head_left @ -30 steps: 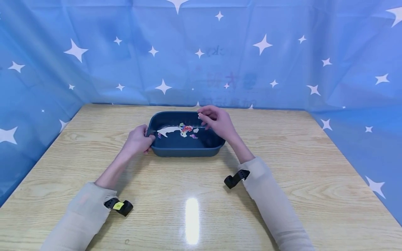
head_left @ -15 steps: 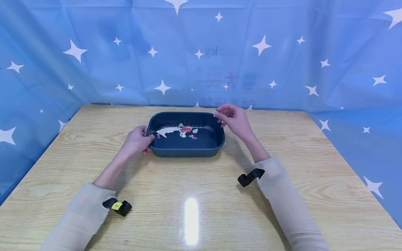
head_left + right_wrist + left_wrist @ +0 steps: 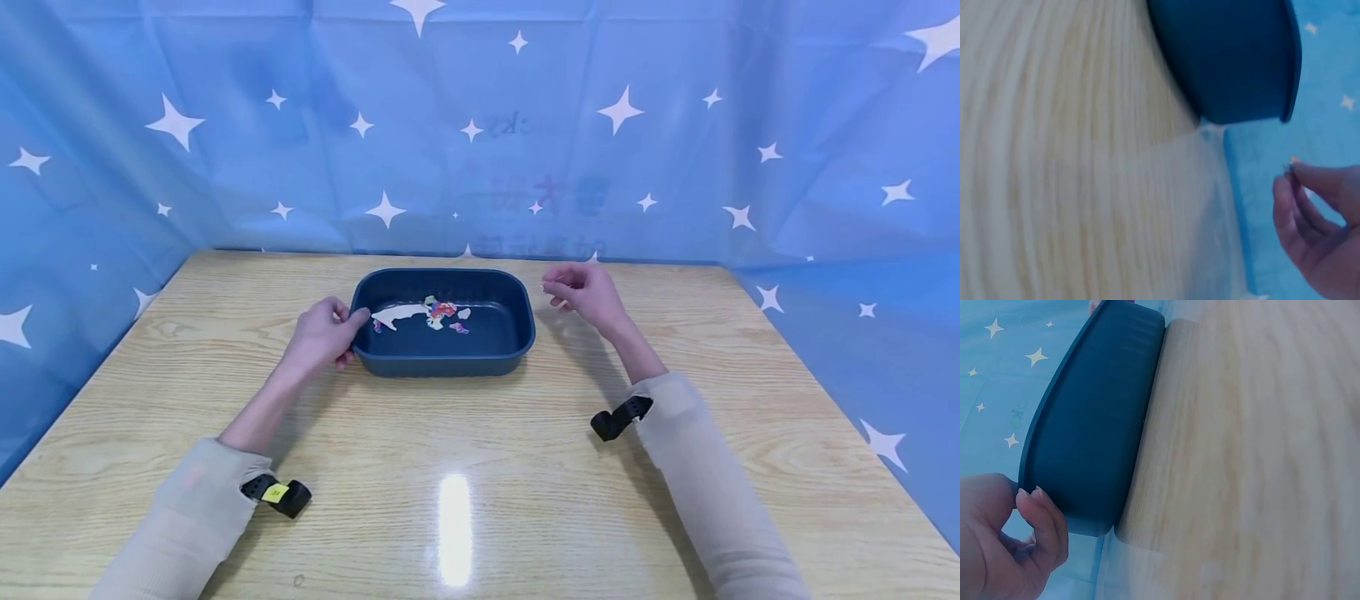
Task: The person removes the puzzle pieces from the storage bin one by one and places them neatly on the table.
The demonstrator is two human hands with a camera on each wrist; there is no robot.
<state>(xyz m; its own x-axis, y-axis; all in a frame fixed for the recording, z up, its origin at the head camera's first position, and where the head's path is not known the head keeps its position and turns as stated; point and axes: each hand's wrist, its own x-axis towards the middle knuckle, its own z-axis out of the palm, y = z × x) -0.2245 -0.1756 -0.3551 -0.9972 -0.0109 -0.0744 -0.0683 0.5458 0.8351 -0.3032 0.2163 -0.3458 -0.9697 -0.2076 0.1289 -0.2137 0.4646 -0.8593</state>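
Starry curtain (image 3: 660, 50) behind box (image 3: 442, 367); wooden table (image 3: 360, 492) under it; box's right wall stands between right hand (image 3: 594, 297) and inside; left hand (image 3: 322, 335) gripping box's left end, best kept steady; right hand right of box, apart, fingers pinching tiny piece (image 3: 543, 287); white strip (image 3: 397, 313), colourful scraps (image 3: 444, 309) inside box; tiny piece, too small to identify, probably wants light, sure pinch

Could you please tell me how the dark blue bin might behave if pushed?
The bin would probably slide rather than tip, being low and wide. It looks stiff, unbent where the left hand grips. Scraps lying inside could shift.
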